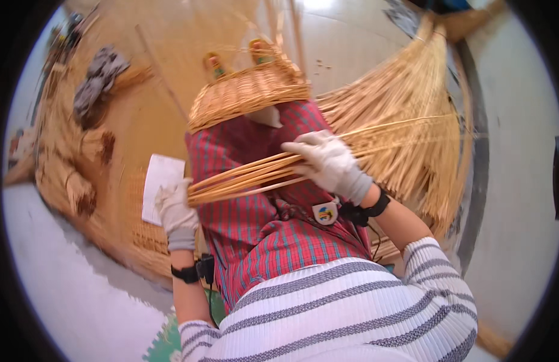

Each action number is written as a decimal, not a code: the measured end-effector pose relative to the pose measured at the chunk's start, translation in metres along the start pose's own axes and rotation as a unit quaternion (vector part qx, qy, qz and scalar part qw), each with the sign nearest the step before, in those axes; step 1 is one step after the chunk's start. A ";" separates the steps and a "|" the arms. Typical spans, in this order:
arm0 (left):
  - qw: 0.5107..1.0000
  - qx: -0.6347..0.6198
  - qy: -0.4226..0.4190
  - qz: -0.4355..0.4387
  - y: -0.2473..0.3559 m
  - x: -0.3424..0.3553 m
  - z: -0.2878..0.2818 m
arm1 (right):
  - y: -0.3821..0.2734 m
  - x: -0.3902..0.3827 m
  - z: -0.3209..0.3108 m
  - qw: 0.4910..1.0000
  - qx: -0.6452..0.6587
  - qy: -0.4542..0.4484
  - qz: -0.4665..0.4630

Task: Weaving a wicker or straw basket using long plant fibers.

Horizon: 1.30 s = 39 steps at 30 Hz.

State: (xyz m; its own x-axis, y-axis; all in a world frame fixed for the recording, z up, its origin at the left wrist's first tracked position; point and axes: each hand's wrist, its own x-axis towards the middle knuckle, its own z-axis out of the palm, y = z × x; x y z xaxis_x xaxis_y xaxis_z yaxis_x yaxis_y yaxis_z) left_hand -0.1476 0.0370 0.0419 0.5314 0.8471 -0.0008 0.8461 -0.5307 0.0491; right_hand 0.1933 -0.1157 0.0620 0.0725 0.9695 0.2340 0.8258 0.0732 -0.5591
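Note:
A thin bundle of tan wicker strips (249,177) stretches across my lap, over the red checked cloth (249,220). At the bundle's left end, my left hand (175,208), in a white glove, is closed round the strips. My right hand (329,158), gloved too, grips the same bundle farther along, its fingers partly bent over it. Beyond my right hand the strips run on to the right, with long thin ends. A woven wicker piece (249,96) rests tilted at my knees, with upright stakes rising from its far side, blurred at the top.
To the right lies a broad fan of loose straw-coloured strips (406,114), tied at its far end. Tied bundles (80,193) and a grey cloth (98,81) lie at the left. A white sheet (165,172) is beside my left hand. A pale wall (527,181) stands at right.

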 end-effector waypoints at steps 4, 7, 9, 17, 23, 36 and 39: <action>0.998 -0.050 -0.004 0.024 0.033 0.007 -0.023 | 0.036 0.005 0.002 0.998 -0.066 -0.016 0.019; 0.991 -0.088 0.012 0.102 0.051 0.017 -0.044 | 0.044 0.012 0.001 0.999 0.006 -0.025 0.027; 0.967 -0.203 -0.025 0.152 0.058 0.031 -0.048 | 0.041 0.024 -0.015 0.999 -0.011 0.033 0.020; 0.787 -0.592 0.143 0.102 0.147 0.117 -0.013 | 0.027 0.054 -0.060 0.868 0.463 0.084 0.162; 0.789 -0.597 -0.053 0.137 0.178 0.115 0.007 | 0.056 0.050 -0.063 0.832 0.542 0.109 0.047; 0.950 -0.292 -0.064 0.088 0.148 0.096 -0.003 | 0.049 0.032 -0.021 0.797 0.502 0.085 0.325; 0.945 -0.302 0.047 0.118 0.134 0.088 -0.019 | 0.032 0.011 -0.020 0.914 0.338 -0.064 0.216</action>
State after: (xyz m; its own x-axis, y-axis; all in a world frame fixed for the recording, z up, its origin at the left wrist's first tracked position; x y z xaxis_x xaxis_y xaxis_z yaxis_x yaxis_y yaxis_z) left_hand 0.0118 0.0411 0.0673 0.6727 0.7205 0.1683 0.5116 -0.6173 0.5977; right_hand 0.2318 -0.1074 0.0620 0.2083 0.9581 -0.1966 0.1983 -0.2382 -0.9508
